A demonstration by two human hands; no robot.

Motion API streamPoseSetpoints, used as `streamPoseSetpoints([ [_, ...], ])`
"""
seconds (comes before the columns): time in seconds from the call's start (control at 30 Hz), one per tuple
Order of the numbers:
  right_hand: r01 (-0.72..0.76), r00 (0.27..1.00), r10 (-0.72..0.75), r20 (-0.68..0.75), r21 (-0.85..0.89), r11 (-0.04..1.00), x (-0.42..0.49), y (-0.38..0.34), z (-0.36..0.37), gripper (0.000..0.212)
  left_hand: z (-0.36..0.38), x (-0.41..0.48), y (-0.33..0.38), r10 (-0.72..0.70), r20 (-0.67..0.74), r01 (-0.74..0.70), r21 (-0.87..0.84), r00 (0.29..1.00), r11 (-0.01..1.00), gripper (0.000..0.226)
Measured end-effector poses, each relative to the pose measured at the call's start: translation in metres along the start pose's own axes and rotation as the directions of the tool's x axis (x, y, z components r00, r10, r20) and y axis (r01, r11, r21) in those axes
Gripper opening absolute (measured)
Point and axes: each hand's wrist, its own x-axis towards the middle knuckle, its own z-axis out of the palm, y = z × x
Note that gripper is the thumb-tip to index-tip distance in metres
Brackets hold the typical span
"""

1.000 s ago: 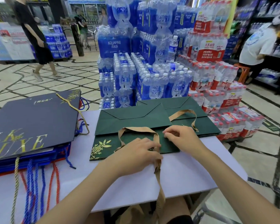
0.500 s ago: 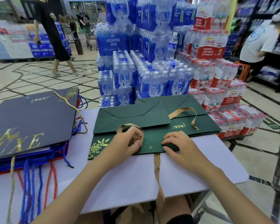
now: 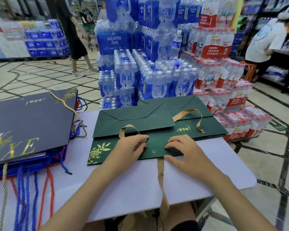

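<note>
Our left fingers [image 3: 141, 141] are curled round the gold ribbon [image 3: 129, 126] of the green gift bag [image 3: 157, 142]. The left hand [image 3: 128, 150] hides where ribbon meets bag. Our right fingers [image 3: 172, 144] lie bent on the bag's top, thumb along its near edge, so the right hand [image 3: 188, 157] pinches that edge.

Beyond the bag we see shrink-wrapped Aquafina water packs [image 3: 123, 77], with red-labelled water packs [image 3: 223, 77] beyond it to the right. Under the bag is the white table [image 3: 123, 189], where it lies flat. Near its left side, apart from it, sits a stack of navy gift bags [image 3: 28, 124], their blue and red rope handles [image 3: 23, 189] hanging off the table. A second green bag [image 3: 207, 127] pokes out from under its far right side. The ribbon's free end [image 3: 160, 174] hangs from the bag's near edge. A brass eyelet [image 3: 153, 151] shows on the bag between our hands.
</note>
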Motion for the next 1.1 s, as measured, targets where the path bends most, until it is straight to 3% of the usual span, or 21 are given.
streamPoseSetpoints([
  [0.13,0.004,1.0,-0.004,-0.005,-0.001,1.0,-0.001,-0.001,0.0,0.033,0.001,0.0,0.0,0.025,-0.008,-0.025,0.031,1.0,0.999,0.032],
  [0.27,0.01,1.0,-0.01,-0.006,-0.009,1.0,0.0,-0.001,0.0,0.035,0.002,0.001,-0.001,0.056,0.015,-0.057,0.029,0.998,0.998,0.015],
  [0.43,0.012,1.0,-0.012,-0.008,-0.007,1.0,-0.001,-0.001,-0.001,0.035,-0.001,0.003,-0.001,0.092,-0.013,-0.092,0.008,0.996,0.996,0.012],
  [0.73,0.011,1.0,-0.012,-0.02,-0.021,1.0,-0.001,-0.002,0.0,0.034,-0.003,0.012,0.006,0.32,0.185,-0.353,0.191,0.929,0.916,0.017],
  [1.1,0.034,0.998,-0.036,-0.052,-0.048,0.998,-0.001,0.002,0.003,0.033,-0.006,0.021,0.005,0.415,0.288,-0.482,0.226,0.863,0.846,0.02],
])
